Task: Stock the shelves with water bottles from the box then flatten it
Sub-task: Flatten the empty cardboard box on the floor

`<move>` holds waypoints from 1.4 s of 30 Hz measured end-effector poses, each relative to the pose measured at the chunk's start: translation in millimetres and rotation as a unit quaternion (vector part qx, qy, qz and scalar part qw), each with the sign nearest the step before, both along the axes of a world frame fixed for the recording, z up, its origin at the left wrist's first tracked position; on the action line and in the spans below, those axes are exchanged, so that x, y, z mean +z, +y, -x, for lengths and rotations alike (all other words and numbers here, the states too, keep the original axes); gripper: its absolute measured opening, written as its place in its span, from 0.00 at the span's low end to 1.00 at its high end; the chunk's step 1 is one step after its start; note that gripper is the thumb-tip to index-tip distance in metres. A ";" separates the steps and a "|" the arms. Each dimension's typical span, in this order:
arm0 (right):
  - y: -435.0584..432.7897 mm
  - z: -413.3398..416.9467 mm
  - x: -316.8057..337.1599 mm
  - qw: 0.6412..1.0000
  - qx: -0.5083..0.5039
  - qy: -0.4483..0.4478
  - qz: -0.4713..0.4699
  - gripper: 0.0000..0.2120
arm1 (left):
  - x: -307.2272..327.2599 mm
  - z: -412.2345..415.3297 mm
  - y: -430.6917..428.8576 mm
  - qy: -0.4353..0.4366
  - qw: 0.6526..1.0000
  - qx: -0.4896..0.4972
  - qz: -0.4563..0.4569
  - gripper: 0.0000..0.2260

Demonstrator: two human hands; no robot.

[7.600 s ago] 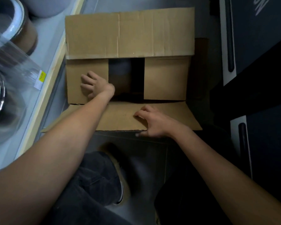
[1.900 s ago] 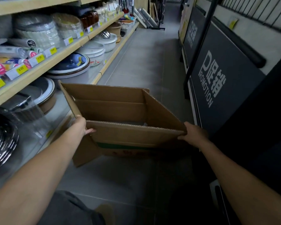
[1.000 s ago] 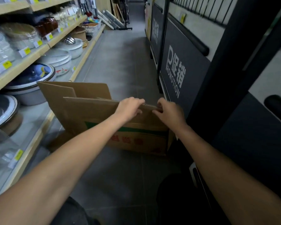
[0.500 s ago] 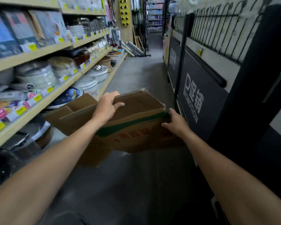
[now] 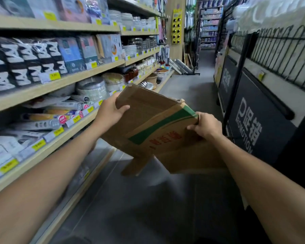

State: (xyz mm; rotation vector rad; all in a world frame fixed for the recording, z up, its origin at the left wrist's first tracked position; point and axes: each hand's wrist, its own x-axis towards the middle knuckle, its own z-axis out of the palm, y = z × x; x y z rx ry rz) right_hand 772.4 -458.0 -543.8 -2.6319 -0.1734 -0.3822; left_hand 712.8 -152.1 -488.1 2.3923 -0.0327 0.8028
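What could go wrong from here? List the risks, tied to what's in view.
1. The cardboard box looks partly flattened but is held only at its edges by the left hand and right hand; it may spring open or slip.
2. A loose flap hangs below and could snag on the shelf edge.
3. The box sits close to the stacked plates; a swing leftward might knock them.

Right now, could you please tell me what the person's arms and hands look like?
Both arms are bare as far as the frame shows: no sleeves in view on the left arm or the right arm. The left hand and right hand wear no gloves; no watch, bracelet or ring shows on either.
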 end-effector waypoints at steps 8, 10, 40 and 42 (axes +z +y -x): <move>0.8 8.9 22.6 0.980 -0.042 -0.144 0.130 0.10 | -11.3 -6.2 -3.6 0.027 0.995 0.069 0.068 0.10; -1.9 10.8 21.9 0.974 -0.048 -0.154 0.160 0.08 | -15.6 -11.7 -9.5 0.048 0.992 0.051 0.102 0.12; 44.4 -26.6 -132.8 0.948 0.149 0.050 0.278 0.12 | -180.2 -74.4 -87.2 0.220 0.843 -0.138 -0.472 0.13; 45.2 -23.7 -123.6 0.945 0.152 0.100 0.270 0.13 | -173.2 -73.9 -83.3 0.236 0.837 -0.154 -0.469 0.13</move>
